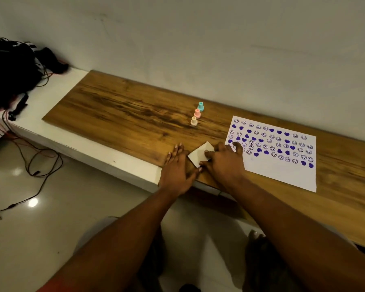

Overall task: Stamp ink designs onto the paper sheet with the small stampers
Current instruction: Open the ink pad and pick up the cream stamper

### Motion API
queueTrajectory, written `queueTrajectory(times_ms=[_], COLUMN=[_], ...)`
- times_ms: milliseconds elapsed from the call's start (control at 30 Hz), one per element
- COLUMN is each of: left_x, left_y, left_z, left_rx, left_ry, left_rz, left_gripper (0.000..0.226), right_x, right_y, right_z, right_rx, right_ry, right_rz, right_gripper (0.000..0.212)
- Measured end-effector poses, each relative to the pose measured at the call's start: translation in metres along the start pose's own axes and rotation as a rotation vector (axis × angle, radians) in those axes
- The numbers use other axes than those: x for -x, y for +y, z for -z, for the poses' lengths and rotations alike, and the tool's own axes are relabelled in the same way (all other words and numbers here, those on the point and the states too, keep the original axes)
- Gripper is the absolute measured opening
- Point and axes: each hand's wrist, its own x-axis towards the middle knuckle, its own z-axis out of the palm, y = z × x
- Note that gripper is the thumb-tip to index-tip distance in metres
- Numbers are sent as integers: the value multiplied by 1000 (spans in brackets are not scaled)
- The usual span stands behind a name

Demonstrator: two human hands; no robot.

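- Wood-grain brown bench (pixel 118 106) under both my hands; it runs along a plain pale wall (pixel 198 39), with a white ledge (pixel 51 106) at its left end and near edge.
- White paper sheet (pixel 282 175) lies flat on the bench to my right, covered in rows of purple hearts and outlined smiley faces; a bare strip remains along its near edge.
- Three small plastic stampers stand upright in a short line beyond my hands, just left of the sheet and apart from it: teal stamper (pixel 200 106) farthest, pink stamper (pixel 197 113) in the middle, cream stamper (pixel 193 121) nearest. None is being held.
- My left hand (pixel 176 167) lies flat on the bench edge, fingers spread and straight, grasping nothing; the fingertips touch the left side of a small folded white paper piece (pixel 199 155).
- My right hand (pixel 224 163) rests on that paper piece, thumb and fingers pressing on its right side; some fingers reach over the left edge of the stamped sheet. Whether it pinches the piece or only presses it down, I cannot tell.
- Dark bag (pixel 11 66) with red and black cables (pixel 40 157) sits on the ledge, far left; the cables trail down to the glossy tiled floor (pixel 30 228).
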Motion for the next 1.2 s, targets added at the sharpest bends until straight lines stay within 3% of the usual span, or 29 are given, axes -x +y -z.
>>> queueTrajectory(times_ms=[267,400,667,1067,1200], left_x=[-21,-26,-30,-28,-25], left_y=[4,3,0,-4,-2], left_z=[2,8,18,21,18], left_rx=[-15,-9,-2,22,25], left_ry=[-71,-105,-145,-138,-125], left_rz=[-24,-47,-112,-118,-96], left_gripper=[87,84,77,78,89], right_x=[-23,-32,-40,-46,-51], right_y=[41,47,51,60,59], right_z=[18,16,13,16,17], right_rx=[-174,-192,-144,-244,-307], right_ry=[-72,-47,-74,-122,-95], right_rz=[295,328,400,397,410], right_gripper=[52,45,64,39,38])
